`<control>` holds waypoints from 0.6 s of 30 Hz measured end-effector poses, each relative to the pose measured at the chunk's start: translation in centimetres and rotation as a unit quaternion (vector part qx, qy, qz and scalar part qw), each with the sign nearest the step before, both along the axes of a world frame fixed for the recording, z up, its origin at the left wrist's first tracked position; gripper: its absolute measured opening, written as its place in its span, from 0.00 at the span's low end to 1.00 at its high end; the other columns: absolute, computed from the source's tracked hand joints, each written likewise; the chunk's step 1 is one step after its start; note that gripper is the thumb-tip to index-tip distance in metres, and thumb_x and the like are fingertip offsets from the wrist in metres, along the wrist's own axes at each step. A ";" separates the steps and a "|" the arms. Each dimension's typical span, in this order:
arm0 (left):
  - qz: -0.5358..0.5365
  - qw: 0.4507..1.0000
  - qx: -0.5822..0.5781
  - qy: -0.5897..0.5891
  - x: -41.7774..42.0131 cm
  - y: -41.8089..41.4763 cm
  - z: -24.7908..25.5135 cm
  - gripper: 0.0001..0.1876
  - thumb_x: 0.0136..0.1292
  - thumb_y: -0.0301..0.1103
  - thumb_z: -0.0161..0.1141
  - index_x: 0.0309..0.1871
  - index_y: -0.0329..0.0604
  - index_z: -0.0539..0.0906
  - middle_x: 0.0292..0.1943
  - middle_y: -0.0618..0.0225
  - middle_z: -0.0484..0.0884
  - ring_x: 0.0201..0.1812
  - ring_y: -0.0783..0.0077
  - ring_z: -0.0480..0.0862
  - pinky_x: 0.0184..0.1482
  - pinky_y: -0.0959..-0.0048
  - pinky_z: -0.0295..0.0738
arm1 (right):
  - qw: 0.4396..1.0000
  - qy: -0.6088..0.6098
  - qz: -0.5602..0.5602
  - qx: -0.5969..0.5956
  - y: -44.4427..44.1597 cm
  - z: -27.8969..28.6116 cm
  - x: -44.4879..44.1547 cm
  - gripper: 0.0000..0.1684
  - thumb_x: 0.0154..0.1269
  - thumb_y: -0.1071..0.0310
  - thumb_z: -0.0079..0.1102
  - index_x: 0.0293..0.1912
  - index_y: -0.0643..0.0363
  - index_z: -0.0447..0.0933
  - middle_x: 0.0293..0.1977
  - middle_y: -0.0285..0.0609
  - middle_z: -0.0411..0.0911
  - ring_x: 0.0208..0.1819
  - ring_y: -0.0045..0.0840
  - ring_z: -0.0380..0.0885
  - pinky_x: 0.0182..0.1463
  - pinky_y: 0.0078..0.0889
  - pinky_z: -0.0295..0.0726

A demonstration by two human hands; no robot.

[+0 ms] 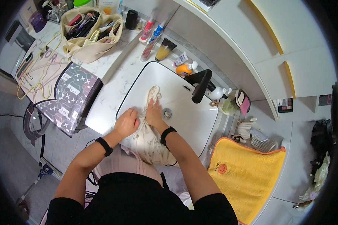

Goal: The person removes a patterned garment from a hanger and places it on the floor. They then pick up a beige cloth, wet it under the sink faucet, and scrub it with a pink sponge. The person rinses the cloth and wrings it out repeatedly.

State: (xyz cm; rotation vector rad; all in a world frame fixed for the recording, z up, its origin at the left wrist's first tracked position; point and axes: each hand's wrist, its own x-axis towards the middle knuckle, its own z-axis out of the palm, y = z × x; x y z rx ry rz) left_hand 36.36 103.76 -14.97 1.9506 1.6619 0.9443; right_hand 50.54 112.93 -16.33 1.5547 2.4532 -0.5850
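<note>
A cream-coloured cloth garment (148, 140) with thin dark marks hangs over the near edge of a white rectangular sink (183, 132), one narrow end lying inside the basin. My left hand (126, 123) is curled at the left side of the cloth; whether its fingers pinch the fabric cannot be told. Flat on the narrow part of the cloth lies my right hand (154, 112), fingers pointing away, just left of the metal drain (167, 113). The black faucet (201, 85) reaches over the back right of the basin, and no water is seen running from it.
Toothbrushes, a tube (164, 50) and an orange pump bottle (184, 69) stand behind the sink. A cosmetics organizer (91, 33) sits on the raised counter at left, above a patterned cover (76, 97). A yellow towel (248, 180) hangs at right. White shelves (287, 33) overhang the back.
</note>
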 end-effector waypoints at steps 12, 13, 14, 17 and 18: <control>-0.138 0.976 -0.081 0.145 0.5 0.6 3.3 0.22 0.53 0.44 0.51 0.47 0.37 0.73 0.50 0.53 0.72 0.52 0.57 0.71 0.51 0.68 0.69 | 0.962 -0.126 -0.169 0.175 3.4 -6.3 10.2 0.30 0.57 0.68 0.40 0.59 0.68 0.53 0.62 0.61 0.45 0.66 0.47 0.39 0.66 0.47 0.33; -0.128 0.976 -0.102 0.147 0.2 0.5 2.9 0.23 0.53 0.44 0.51 0.47 0.37 0.73 0.50 0.53 0.72 0.53 0.57 0.70 0.51 0.68 0.69 | 0.967 -0.127 -0.190 0.113 3.7 -3.8 9.6 0.31 0.57 0.67 0.39 0.60 0.69 0.51 0.62 0.62 0.43 0.66 0.48 0.38 0.66 0.47 0.33; -0.104 0.987 -0.081 0.096 0.0 0.1 1.8 0.19 0.52 0.41 0.52 0.43 0.37 0.74 0.46 0.55 0.74 0.49 0.58 0.72 0.49 0.65 0.68 | 0.967 -0.133 -0.210 0.052 4.1 -1.1 9.0 0.32 0.58 0.67 0.39 0.60 0.70 0.48 0.62 0.64 0.42 0.66 0.49 0.37 0.65 0.47 0.33; -0.128 0.981 0.032 0.142 0.1 -0.6 -1.4 0.15 0.51 0.38 0.53 0.39 0.38 0.75 0.40 0.57 0.75 0.44 0.59 0.73 0.46 0.61 0.66 | 0.932 -0.177 -0.297 0.103 2.7 -0.9 12.6 0.34 0.59 0.67 0.37 0.61 0.71 0.43 0.63 0.63 0.37 0.66 0.50 0.35 0.65 0.48 0.34; -0.129 0.980 0.042 0.143 0.2 -0.5 -1.1 0.14 0.51 0.35 0.53 0.39 0.38 0.75 0.39 0.58 0.74 0.43 0.60 0.73 0.46 0.62 0.66 | 0.936 -0.174 -0.293 0.086 3.1 -0.8 13.2 0.36 0.59 0.66 0.37 0.61 0.72 0.39 0.64 0.62 0.34 0.66 0.50 0.32 0.64 0.49 0.34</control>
